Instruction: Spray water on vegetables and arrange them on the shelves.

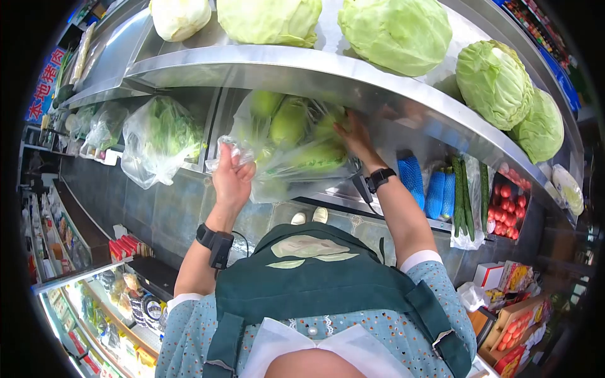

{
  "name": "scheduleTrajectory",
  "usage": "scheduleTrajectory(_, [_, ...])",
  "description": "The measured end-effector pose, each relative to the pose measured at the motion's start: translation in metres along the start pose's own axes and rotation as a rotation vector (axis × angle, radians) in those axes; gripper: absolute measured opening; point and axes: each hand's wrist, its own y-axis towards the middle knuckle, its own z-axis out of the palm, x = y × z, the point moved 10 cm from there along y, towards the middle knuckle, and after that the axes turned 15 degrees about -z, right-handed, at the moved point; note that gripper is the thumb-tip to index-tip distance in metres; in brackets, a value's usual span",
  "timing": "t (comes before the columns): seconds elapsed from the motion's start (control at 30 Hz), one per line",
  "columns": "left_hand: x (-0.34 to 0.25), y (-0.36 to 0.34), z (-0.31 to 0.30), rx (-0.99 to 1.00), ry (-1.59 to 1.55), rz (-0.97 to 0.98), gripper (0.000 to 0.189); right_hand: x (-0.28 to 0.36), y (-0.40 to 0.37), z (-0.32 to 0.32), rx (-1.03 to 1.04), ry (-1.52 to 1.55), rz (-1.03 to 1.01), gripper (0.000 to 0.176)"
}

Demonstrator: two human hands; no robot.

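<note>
A clear plastic bag (296,165) with several long, pale green gourd-like vegetables (288,123) lies in a bay of the lower metal shelf. My left hand (234,175) is closed on a bunched edge of this bag at its left side, thumb upward. At the bag's right side, my right hand (354,137) grips it around the end of one vegetable, thumb toward the left. The fingers of that hand are partly hidden beneath the upper shelf's lip. Black devices are strapped to both wrists, with a cable at each.
Cabbages (396,34) line the upper metal shelf (265,55). Left of my hands sits a bag of leafy greens (162,135). To the right are blue-netted produce (411,179), cucumbers (463,195) and red tomatoes (506,206). A lit display case (101,309) stands behind on the left.
</note>
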Motion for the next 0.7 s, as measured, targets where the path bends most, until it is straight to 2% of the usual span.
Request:
scheduleTrajectory(0.07, [-0.003,-0.006,-0.001,-0.165,0.149,0.006,0.023,0.002,-0.019,-0.009,-0.054,-0.006,0.031,0.072])
scheduleTrajectory(0.13, [-0.015,-0.001,-0.014,-0.014,0.450,0.099,0.020,-0.028,-0.054,-0.010,0.031,0.024,0.244,0.069])
scheduleTrajectory(0.2, [-0.028,-0.013,-0.009,-0.049,0.917,0.167,0.027,-0.018,-0.092,-0.039,0.021,-0.079,0.297,0.067])
scheduleTrajectory(0.27, [-0.040,-0.028,0.000,0.026,1.160,0.264,0.038,-0.014,-0.138,-0.067,-0.017,0.047,0.412,0.067])
scheduleTrajectory(0.33, [-0.051,-0.038,0.004,0.006,1.419,0.384,0.037,-0.014,-0.188,-0.103,-0.041,-0.049,0.454,0.063])
scheduleTrajectory(0.4, [-0.073,-0.041,0.000,-0.099,1.636,0.556,0.036,-0.009,-0.227,-0.126,-0.039,-0.118,0.460,0.060])
scheduleTrajectory(0.47, [-0.086,-0.037,-0.002,-0.127,1.751,0.548,0.037,-0.019,-0.283,-0.156,-0.083,-0.151,0.625,0.054])
scheduleTrajectory(0.53, [-0.094,-0.041,0.024,-0.177,1.874,0.552,0.039,-0.030,-0.325,-0.184,-0.140,-0.197,0.652,0.052])
scheduleTrajectory(0.6, [-0.081,-0.035,0.025,-0.403,2.149,0.078,0.044,-0.043,-0.358,-0.215,-0.195,-0.233,0.667,0.050])
scheduleTrajectory(0.7, [-0.089,-0.033,0.020,-0.378,2.078,0.275,0.045,-0.066,-0.392,-0.271,-0.311,-0.329,0.680,0.047])
